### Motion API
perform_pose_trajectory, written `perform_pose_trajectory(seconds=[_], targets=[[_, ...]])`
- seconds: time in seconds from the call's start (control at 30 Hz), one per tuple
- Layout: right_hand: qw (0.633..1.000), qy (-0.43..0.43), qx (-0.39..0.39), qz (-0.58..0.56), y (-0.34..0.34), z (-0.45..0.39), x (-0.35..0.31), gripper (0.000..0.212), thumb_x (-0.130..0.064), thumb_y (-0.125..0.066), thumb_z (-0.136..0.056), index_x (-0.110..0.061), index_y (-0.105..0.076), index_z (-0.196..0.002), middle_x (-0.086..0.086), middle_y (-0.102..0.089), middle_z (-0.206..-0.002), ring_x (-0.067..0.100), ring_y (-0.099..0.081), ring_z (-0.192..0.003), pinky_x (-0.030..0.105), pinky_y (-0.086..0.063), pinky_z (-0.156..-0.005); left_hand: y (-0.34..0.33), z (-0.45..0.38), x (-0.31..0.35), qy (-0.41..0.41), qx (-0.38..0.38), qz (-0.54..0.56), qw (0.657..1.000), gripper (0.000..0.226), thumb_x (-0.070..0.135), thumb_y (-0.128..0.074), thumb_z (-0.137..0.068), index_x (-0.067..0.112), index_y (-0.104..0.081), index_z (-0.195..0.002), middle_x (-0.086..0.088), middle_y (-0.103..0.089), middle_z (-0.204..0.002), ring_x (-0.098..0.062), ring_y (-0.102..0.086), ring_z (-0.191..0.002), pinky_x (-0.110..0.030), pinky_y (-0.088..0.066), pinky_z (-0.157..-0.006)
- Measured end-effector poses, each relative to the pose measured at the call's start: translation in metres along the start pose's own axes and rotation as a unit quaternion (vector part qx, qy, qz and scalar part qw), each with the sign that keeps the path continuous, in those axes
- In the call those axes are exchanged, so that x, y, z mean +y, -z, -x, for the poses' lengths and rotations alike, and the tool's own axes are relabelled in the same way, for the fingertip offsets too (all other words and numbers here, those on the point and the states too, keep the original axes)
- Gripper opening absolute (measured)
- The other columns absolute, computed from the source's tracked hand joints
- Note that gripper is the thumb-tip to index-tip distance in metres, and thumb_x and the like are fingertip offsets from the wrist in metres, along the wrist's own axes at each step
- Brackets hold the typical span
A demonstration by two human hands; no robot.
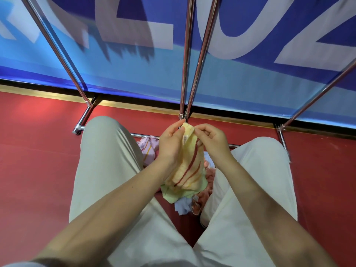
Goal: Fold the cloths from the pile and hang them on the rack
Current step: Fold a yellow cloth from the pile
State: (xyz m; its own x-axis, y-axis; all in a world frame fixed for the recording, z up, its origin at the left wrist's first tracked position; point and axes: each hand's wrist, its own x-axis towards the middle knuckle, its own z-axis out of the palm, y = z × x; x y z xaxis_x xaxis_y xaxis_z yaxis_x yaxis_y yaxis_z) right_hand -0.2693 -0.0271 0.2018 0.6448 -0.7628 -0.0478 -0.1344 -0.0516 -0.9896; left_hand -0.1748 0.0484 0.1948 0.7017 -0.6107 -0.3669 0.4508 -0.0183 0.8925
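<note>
Both hands pinch yellow striped cloth (189, 166) | left hand (170, 143) | right hand (212, 140) | pile (185, 197) below

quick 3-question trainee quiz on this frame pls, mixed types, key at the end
1. True or false: both the left hand and the right hand pinch the top edge of the yellow striped cloth.
2. Multiple choice: the pile of cloths lies A) on the rack B) on the red floor between the person's legs C) on a table.
3. Fill in: no cloth is seen hanging on the rack's ___ tubes.

Key: 1 true; 2 B; 3 metal
</note>
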Motion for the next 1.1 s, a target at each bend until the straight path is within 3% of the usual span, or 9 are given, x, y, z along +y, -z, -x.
perform_pose_trajectory(seconds=[0.2, 0.3, 0.43, 0.57, 0.73, 0.83, 0.93, 1.0, 1.1], targets=[[1.0, -0.005, 0.021, -0.015, -0.009, 0.001, -0.006, 0.014, -0.013, -0.06, -0.092, -0.011, -0.064, -0.079, 0.005, -0.058, -0.07, 0.015, -0.053, -0.067, 0.029, -0.045, -0.065, -0.002, 0.002, -0.006, 0.0, 0.014, 0.046, 0.999, 0.027, 0.01, -0.052, -0.098, 0.016, -0.063, -0.122, -0.011, -0.064, -0.125, -0.025, -0.059, -0.119, -0.042, -0.043, -0.108], [0.998, 0.009, 0.068, -0.01, -0.009, 0.005, -0.009, 0.015, -0.014, -0.061, -0.091, -0.008, -0.062, -0.078, 0.001, -0.056, -0.068, 0.008, -0.052, -0.065, 0.021, -0.045, -0.062, 0.001, 0.004, 0.001, -0.035, 0.056, 0.017, 0.998, 0.031, 0.012, -0.049, -0.1, 0.012, -0.059, -0.129, 0.001, -0.065, -0.119, -0.011, -0.06, -0.112, -0.033, -0.043, -0.107], [0.993, 0.035, 0.111, -0.012, -0.007, 0.012, -0.012, 0.014, -0.012, -0.059, -0.092, -0.011, -0.06, -0.079, -0.005, -0.055, -0.068, 0.002, -0.05, -0.062, 0.016, -0.043, -0.06, 0.009, 0.0, 0.008, -0.063, 0.09, -0.006, 0.994, 0.031, 0.017, -0.051, -0.099, 0.016, -0.06, -0.129, 0.003, -0.063, -0.126, -0.011, -0.057, -0.117, -0.032, -0.043, -0.108], [0.999, 0.039, 0.027, -0.02, -0.008, 0.014, -0.013, 0.015, -0.009, -0.056, -0.094, -0.016, -0.062, -0.082, -0.008, -0.057, -0.069, 0.002, -0.052, -0.064, 0.015, -0.042, -0.06, 0.002, 0.011, 0.007, -0.074, 0.059, -0.008, 0.995, 0.03, 0.012, -0.049, -0.1, 0.013, -0.06, -0.128, 0.009, -0.064, -0.113, -0.003, -0.059, -0.103, -0.015, -0.047, -0.092], [0.999, 0.014, 0.015, -0.048, -0.016, 0.013, -0.004, 0.015, -0.009, -0.057, -0.093, -0.015, -0.063, -0.081, -0.001, -0.059, -0.071, 0.012, -0.054, -0.067, 0.024, -0.045, -0.063, -0.004, 0.017, 0.002, -0.064, 0.0, 0.047, 0.997, 0.025, 0.006, -0.052, -0.098, 0.018, -0.065, -0.115, 0.0, -0.071, -0.105, -0.01, -0.068, -0.096, -0.025, -0.055, -0.089], [0.996, -0.011, 0.051, -0.076, -0.019, 0.011, -0.001, 0.013, -0.011, -0.058, -0.093, -0.015, -0.064, -0.082, -0.002, -0.062, -0.069, 0.013, -0.057, -0.064, 0.024, -0.046, -0.059, -0.005, 0.017, 0.001, -0.068, -0.01, 0.034, 0.997, 0.025, 0.008, -0.052, -0.098, 0.023, -0.066, -0.111, -0.005, -0.069, -0.115, -0.017, -0.065, -0.108, -0.032, -0.052, -0.097], [0.993, -0.015, 0.072, -0.095, -0.022, 0.01, 0.005, 0.01, -0.013, -0.06, -0.092, -0.016, -0.065, -0.085, 0.005, -0.064, -0.077, 0.021, -0.059, -0.072, 0.035, -0.049, -0.067, -0.005, 0.017, 0.0, -0.067, -0.009, 0.036, 0.997, 0.026, 0.006, -0.049, -0.099, 0.021, -0.065, -0.113, 0.001, -0.068, -0.112, -0.009, -0.065, -0.104, -0.025, -0.052, -0.095], [0.991, -0.019, 0.085, -0.101, -0.024, 0.011, 0.007, 0.008, -0.015, -0.06, -0.093, -0.016, -0.065, -0.087, 0.005, -0.066, -0.079, 0.019, -0.062, -0.074, 0.035, -0.051, -0.07, -0.006, 0.016, 0.0, -0.066, -0.008, 0.04, 0.997, 0.027, 0.005, -0.048, -0.099, 0.019, -0.064, -0.116, 0.004, -0.067, -0.111, -0.008, -0.064, -0.104, -0.024, -0.051, -0.096], [0.988, -0.027, 0.111, -0.1, -0.026, 0.01, 0.009, 0.007, -0.016, -0.059, -0.093, -0.013, -0.065, -0.089, 0.004, -0.067, -0.081, 0.015, -0.063, -0.075, 0.03, -0.053, -0.07, -0.006, 0.012, -0.004, -0.058, -0.02, 0.041, 0.997, 0.027, 0.004, -0.047, -0.099, 0.018, -0.063, -0.116, -0.01, -0.066, -0.121, -0.023, -0.061, -0.115, -0.036, -0.047, -0.104]])
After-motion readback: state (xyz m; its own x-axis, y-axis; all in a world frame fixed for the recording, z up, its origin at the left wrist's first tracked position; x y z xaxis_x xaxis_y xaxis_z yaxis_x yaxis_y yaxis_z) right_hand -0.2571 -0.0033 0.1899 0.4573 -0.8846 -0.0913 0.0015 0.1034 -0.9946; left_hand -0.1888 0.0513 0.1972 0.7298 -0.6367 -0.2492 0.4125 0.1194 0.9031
